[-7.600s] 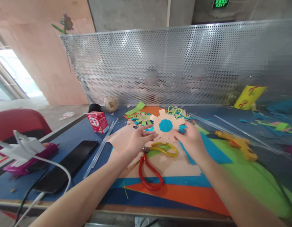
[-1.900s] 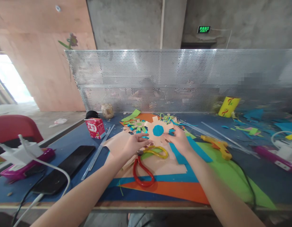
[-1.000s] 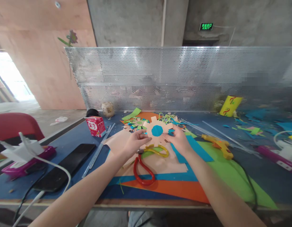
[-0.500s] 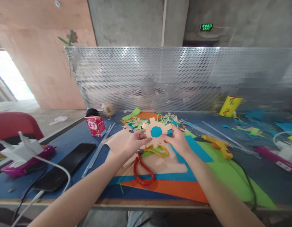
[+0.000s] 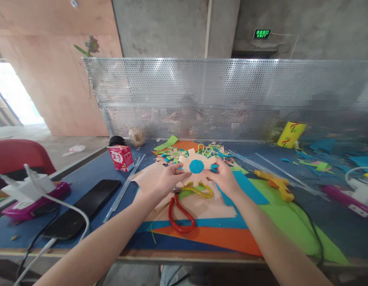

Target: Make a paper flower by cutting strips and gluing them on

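Observation:
Between my two hands is a paper flower (image 5: 187,162), peach-coloured with notched petals and a blue scalloped disc (image 5: 197,167) at its centre. My left hand (image 5: 171,177) pinches its left edge, and my right hand (image 5: 222,174) grips the right edge. Scissors (image 5: 183,216) with one red and one yellow handle loop lie just below the flower, on peach paper (image 5: 214,208). Their blades are mostly hidden. Under these spread blue, orange (image 5: 222,237) and green sheets (image 5: 294,222). Behind the flower lies a heap of cut paper scraps (image 5: 175,153).
A yellow glue gun (image 5: 276,184) with a black cord lies at right, near clear glue sticks (image 5: 291,174). At left are a black phone (image 5: 85,208), a red box (image 5: 121,158) and a purple power strip (image 5: 15,212). A perforated metal screen (image 5: 154,91) stands behind, with a person beyond it.
Both hands keep hold of the paper flower in nearly the same place. The view has shifted very slightly; nothing on the table has visibly moved.

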`<state>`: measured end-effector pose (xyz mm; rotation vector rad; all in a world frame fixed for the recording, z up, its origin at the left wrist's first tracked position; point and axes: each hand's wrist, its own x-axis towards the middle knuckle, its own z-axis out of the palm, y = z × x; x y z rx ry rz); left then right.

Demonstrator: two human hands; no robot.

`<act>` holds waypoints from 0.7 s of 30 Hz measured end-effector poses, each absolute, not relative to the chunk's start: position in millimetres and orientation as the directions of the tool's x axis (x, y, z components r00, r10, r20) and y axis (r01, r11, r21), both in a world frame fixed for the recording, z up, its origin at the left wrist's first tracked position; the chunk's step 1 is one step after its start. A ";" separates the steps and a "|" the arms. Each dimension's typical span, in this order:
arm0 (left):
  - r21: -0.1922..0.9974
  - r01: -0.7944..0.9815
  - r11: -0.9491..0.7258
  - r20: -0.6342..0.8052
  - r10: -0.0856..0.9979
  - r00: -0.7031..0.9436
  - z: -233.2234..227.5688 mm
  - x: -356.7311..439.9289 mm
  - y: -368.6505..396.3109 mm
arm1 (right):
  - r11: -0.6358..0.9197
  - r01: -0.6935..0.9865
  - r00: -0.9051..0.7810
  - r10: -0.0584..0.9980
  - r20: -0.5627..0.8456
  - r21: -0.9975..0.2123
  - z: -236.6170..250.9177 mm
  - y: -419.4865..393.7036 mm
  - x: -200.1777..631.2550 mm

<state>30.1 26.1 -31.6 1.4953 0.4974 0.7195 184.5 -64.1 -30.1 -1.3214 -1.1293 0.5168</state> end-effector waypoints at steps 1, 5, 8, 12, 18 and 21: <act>0.990 -0.124 -0.064 0.134 0.699 0.703 -31.5 30.1 26.0 | 0.242 0.289 0.418 0.839 0.349 -0.927 -30.0 -64.2 184.4; 0.985 -0.146 -0.093 0.169 0.701 0.692 -28.6 30.4 23.2 | 0.253 0.306 0.416 0.832 0.368 -0.918 -29.5 -63.7 184.2; 0.982 -0.166 -0.086 0.178 0.702 0.689 -26.9 30.6 21.6 | 0.257 0.332 0.417 0.823 0.386 -0.908 -29.6 -62.9 184.1; 0.982 -0.168 -0.084 0.179 0.695 0.696 -28.0 30.9 22.7 | 0.261 0.344 0.405 0.826 0.393 -0.902 -30.3 -62.9 184.5; 0.976 -0.202 -0.080 0.199 0.705 0.680 -27.2 32.2 22.0 | 0.255 0.340 0.406 0.828 0.386 -0.905 -30.1 -64.0 184.7; 0.980 -0.185 -0.076 0.183 0.712 0.678 -25.9 32.4 21.3 | 0.255 0.353 0.401 0.828 0.392 -0.900 -30.0 -64.3 183.8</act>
